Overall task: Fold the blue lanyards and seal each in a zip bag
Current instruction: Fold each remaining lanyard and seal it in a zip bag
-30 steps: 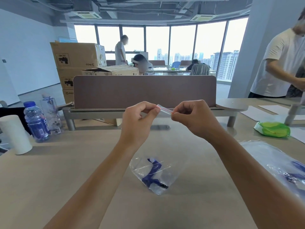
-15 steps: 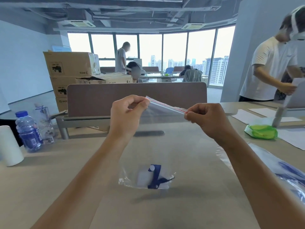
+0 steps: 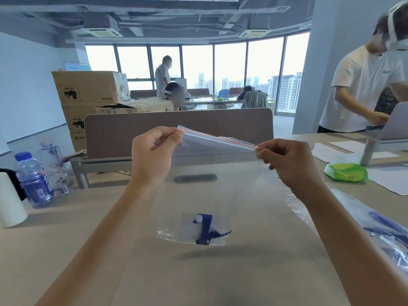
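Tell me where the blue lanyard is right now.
The blue lanyard sits at the bottom of the zip bag, centre of the head view, hanging just above the table between both forearms.

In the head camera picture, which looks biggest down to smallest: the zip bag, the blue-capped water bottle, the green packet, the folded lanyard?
1. zip bag
2. blue-capped water bottle
3. green packet and folded lanyard: look alike; the packet lies farther away, so unranked.

Single head-mounted wide-angle view; looks forward and slightly downward across the table (image 3: 66,250) from the wearer's seat; both forearms enter from the bottom edge at close range; the divider panel (image 3: 132,133), windows (image 3: 198,62) and ceiling fill the upper, distant field; straight lines bow near the edges.
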Motion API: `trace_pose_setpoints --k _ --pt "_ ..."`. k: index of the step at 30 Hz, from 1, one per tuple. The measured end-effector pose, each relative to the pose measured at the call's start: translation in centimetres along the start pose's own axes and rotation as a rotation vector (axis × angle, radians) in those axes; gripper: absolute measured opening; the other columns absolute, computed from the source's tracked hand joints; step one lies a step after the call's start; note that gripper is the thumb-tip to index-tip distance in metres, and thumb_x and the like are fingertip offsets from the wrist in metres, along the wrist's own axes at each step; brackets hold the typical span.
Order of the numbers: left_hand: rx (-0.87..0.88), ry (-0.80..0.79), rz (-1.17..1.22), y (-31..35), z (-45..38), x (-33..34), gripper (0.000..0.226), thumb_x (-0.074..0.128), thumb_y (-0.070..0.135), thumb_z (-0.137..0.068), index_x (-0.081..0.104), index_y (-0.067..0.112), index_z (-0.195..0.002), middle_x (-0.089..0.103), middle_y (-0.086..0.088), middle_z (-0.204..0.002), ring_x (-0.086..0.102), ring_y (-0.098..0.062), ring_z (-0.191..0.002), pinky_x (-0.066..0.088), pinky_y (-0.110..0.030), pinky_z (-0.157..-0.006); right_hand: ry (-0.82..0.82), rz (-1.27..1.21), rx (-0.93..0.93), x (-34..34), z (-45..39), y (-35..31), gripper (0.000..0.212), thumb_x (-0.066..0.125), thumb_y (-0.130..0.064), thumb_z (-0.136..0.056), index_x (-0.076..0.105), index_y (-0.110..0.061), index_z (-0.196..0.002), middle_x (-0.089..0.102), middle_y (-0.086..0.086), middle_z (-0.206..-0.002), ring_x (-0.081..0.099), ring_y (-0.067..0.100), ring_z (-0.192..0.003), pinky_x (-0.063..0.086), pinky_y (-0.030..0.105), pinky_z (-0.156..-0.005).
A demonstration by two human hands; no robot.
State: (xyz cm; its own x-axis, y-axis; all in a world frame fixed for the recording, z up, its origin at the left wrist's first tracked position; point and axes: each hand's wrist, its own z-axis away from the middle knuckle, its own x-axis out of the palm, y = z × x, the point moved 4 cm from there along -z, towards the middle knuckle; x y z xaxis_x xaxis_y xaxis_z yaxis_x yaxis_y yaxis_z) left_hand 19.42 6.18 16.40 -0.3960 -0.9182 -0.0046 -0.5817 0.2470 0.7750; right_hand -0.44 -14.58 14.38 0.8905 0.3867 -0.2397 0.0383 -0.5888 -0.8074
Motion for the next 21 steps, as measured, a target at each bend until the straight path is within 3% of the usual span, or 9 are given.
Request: trace_pose_setpoints --k 6,11,14,18,21 --pt "-0.024 0.014 0.022 -0.7 0.5 0.8 0.007 0.073 0.014 -0.092 0.079 0.011 -0.092 0.073 0.006 -0.073 0.066 -0.005 -0.074 0.052 -0.015 -0.078 0.082 0.034 -0.002 -0.5 0.1 1.0 0.007 0.082 -0.025 -0.085 0.079 -0.023 -0.079 0.065 -0.019 -0.055 0.053 -0.002 -0.05 0.043 0.023 -0.055" --pt "-0.021 0.039 0.022 -0.7 0.8 1.9 0.01 0.071 0.012 -0.093 0.078 0.006 -0.096 0.072 0.003 -0.076 0.063 0.003 -0.069 0.048 -0.01 -0.071 0.06 0.054 0.012 -1.2 0.0 1.8 0.01 0.081 -0.029 -0.086 0.078 -0.022 -0.08 0.065 -0.012 -0.058 0.051 -0.001 -0.051 0.041 0.011 -0.051" --pt "-0.022 0.04 0.026 -0.5 1.1 2.9 0.01 0.071 0.013 -0.093 0.078 0.007 -0.096 0.073 0.003 -0.076 0.063 0.003 -0.07 0.048 -0.01 -0.072 0.026 0.077 0.01 -2.4 0.0 2.2 0.007 0.078 -0.026 -0.09 0.078 -0.023 -0.083 0.066 -0.02 -0.058 0.056 -0.004 -0.054 0.048 0.014 -0.056" --pt "-0.011 0.01 0.032 0.2 2.0 4.7 0.011 0.071 0.013 -0.094 0.078 0.006 -0.098 0.073 0.0 -0.079 0.065 0.002 -0.071 0.049 -0.01 -0.072 0.067 0.131 -0.045 -4.6 0.3 2.3 0.016 0.077 -0.023 -0.091 0.074 -0.031 -0.077 0.067 -0.023 -0.06 0.058 -0.006 -0.056 0.04 0.005 -0.056" --pt "-0.021 0.013 0.064 0.6 3.4 6.3 0.01 0.07 0.013 -0.095 0.078 0.007 -0.096 0.072 0.001 -0.078 0.061 0.004 -0.067 0.046 -0.01 -0.068 0.117 0.201 -0.041 -6.3 0.5 2.4 0.017 0.078 -0.027 -0.088 0.073 -0.032 -0.073 0.069 -0.017 -0.061 0.059 -0.002 -0.055 0.043 0.012 -0.058"
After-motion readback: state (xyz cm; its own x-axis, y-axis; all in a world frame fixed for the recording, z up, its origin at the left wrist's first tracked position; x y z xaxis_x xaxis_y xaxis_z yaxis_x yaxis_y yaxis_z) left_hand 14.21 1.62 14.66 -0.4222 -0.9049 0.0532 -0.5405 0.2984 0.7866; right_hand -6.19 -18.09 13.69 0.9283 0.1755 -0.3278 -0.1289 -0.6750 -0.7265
